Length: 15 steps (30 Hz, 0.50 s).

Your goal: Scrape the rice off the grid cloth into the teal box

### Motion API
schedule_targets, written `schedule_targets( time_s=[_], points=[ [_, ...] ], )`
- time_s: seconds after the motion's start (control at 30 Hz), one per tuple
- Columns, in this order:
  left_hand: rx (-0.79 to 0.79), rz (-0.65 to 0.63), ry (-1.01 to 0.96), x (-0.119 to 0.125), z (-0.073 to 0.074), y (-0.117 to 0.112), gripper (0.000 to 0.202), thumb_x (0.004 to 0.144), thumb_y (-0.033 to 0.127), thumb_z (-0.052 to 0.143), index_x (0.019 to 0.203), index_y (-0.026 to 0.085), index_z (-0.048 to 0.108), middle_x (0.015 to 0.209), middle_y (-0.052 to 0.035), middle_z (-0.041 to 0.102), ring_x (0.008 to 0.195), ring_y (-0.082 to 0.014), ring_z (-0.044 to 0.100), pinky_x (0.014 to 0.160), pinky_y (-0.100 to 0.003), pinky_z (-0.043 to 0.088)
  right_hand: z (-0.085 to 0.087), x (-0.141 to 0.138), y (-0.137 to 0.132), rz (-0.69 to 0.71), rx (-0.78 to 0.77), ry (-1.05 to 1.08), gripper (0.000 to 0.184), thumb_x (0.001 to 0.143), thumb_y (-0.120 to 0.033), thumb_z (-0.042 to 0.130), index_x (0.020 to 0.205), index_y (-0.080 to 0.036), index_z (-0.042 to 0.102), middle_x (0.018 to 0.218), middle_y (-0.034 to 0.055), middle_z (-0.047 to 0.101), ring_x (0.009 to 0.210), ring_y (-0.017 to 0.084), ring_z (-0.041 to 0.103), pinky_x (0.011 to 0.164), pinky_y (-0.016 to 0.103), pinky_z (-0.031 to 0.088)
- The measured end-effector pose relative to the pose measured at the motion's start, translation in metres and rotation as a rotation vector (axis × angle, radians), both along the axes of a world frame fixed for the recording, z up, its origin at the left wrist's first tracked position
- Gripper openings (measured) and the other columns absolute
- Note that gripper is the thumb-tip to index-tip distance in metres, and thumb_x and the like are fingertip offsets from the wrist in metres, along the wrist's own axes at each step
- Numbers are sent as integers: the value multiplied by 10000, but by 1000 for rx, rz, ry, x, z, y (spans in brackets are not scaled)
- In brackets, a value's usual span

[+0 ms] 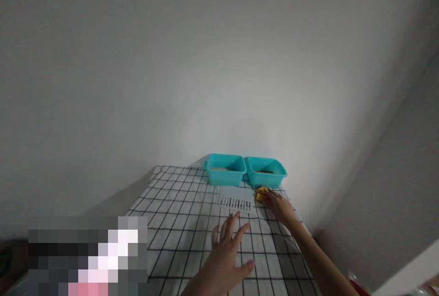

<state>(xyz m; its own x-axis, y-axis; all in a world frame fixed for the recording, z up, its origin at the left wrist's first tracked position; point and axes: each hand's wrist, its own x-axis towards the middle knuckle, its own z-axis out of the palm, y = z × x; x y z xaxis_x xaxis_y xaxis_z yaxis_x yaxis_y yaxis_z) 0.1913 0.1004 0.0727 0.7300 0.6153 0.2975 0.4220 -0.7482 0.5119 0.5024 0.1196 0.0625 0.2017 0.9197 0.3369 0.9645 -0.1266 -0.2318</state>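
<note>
My left hand [228, 255] hovers over the near part of the checked cloth, with its fingers spread and nothing in it. Farther out to the right, my right hand [279, 205] has its fingers closed on a small yellow thing [262, 192] with dark patches; its exact kind is too small to tell. Just left of it lies a flat white plate [236, 192] with a row of dark slots along its near side. Behind the plate stand two turquoise plastic bins side by side. A pale layer shows in the left bin [225, 178], and something brownish lies in the right bin [267, 180].
A white cloth with black grid lines [185, 223] covers the table. A grey wall [219, 67] rises directly behind the bins, and another wall stands to the right. The lower left is pixelated. At the lower right corner is a white edge [411, 268].
</note>
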Motion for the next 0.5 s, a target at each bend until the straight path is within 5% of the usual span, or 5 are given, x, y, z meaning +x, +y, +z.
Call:
schedule_targets(
  time_s=[0.13, 0.3, 0.5],
  points=[
    [216, 82, 37, -54, -45, -32, 752, 724, 285, 660, 1423, 375, 399, 1575, -82, 318, 1407, -361, 351, 1061, -620, 348, -3, -12, 10, 3, -59, -38, 412, 902, -281, 485, 1287, -232, 624, 1240, 90, 669, 1075, 249, 647, 892, 365, 494],
    [417, 376, 17, -112, -103, -49, 557, 795, 544, 615, 1321, 368, 561, 1357, -37, 610, 1257, -306, 551, 1052, -471, 371, -4, -28, 12, -176, 2, -32, 424, 952, -390, 400, 1255, -215, 639, 1039, 118, 733, 851, 260, 692, 693, 340, 489],
    [488, 492, 3, -120, -129, -54, 746, 823, 676, 470, 1488, 420, 248, 1377, 11, 576, 1229, -331, 563, 1007, -529, 308, 6, -39, 22, -145, 232, 285, 402, 928, -401, 409, 1122, -147, 653, 958, 140, 722, 828, 275, 685, 701, 372, 504]
  ],
)
